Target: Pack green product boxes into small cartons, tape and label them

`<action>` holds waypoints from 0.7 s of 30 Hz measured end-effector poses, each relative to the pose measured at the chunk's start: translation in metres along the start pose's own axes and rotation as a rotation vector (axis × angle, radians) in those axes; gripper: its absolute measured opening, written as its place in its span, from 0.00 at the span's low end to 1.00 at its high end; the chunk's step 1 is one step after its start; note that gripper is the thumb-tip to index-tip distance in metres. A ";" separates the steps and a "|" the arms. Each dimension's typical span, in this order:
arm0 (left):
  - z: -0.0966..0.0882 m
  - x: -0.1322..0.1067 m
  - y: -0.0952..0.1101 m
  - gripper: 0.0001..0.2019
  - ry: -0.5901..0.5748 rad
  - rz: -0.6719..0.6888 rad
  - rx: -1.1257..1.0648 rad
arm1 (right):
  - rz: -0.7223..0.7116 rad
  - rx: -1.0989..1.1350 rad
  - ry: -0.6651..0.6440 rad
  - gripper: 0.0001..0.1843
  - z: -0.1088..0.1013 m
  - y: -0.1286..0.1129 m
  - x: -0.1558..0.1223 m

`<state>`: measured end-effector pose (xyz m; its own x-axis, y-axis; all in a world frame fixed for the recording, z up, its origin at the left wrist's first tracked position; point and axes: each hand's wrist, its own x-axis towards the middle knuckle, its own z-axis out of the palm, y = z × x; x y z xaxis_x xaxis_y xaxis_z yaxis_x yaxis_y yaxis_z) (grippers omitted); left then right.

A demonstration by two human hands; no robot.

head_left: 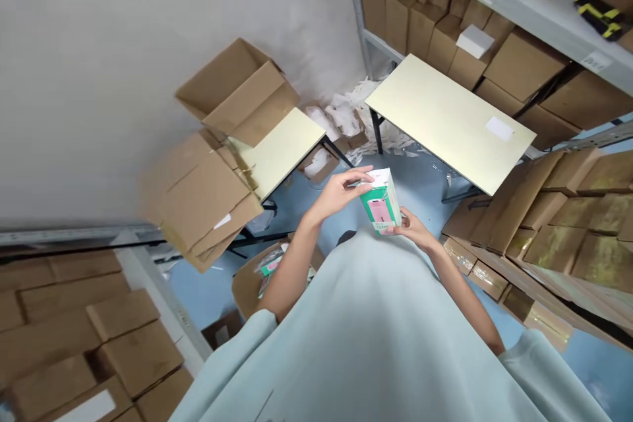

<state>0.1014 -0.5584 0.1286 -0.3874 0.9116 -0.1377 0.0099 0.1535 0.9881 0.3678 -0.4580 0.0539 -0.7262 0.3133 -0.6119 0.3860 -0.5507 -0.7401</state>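
Note:
In front of my body I hold a small green and white product box (pixel 380 204) with a pink item printed on its front. My left hand (pixel 345 190) is at its upper left corner, thumb and fingers pinching the white top end. My right hand (pixel 411 227) grips the lower right side, its thumb across the bottom of the front. The box stands slightly tilted, and its top looks closed. Below my left forearm an open carton (pixel 247 283) holds more green packages, partly hidden by my arm.
A pale table (pixel 445 119) with a white paper slip stands ahead right. On a smaller table (pixel 281 151) at left sit an open cardboard box (pixel 237 89) and flattened cartons (pixel 198 191). Shelves of boxes (pixel 524 66) line the right; stacked boxes (pixel 64 316) fill the lower left. Paper scraps (pixel 346 109) litter the corner.

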 end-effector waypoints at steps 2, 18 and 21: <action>0.011 0.033 0.005 0.23 -0.067 0.005 0.035 | -0.024 0.034 0.027 0.42 -0.016 -0.002 0.001; 0.018 0.253 0.019 0.22 -0.577 0.100 -0.016 | -0.190 0.119 0.416 0.42 -0.063 -0.068 0.046; 0.004 0.298 0.020 0.21 -0.597 0.107 -0.036 | -0.188 0.125 0.519 0.43 -0.054 -0.095 0.077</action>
<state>-0.0098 -0.2824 0.1071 0.1982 0.9793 -0.0419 -0.0154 0.0458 0.9988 0.3053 -0.3399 0.0621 -0.3893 0.7369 -0.5527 0.1836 -0.5259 -0.8305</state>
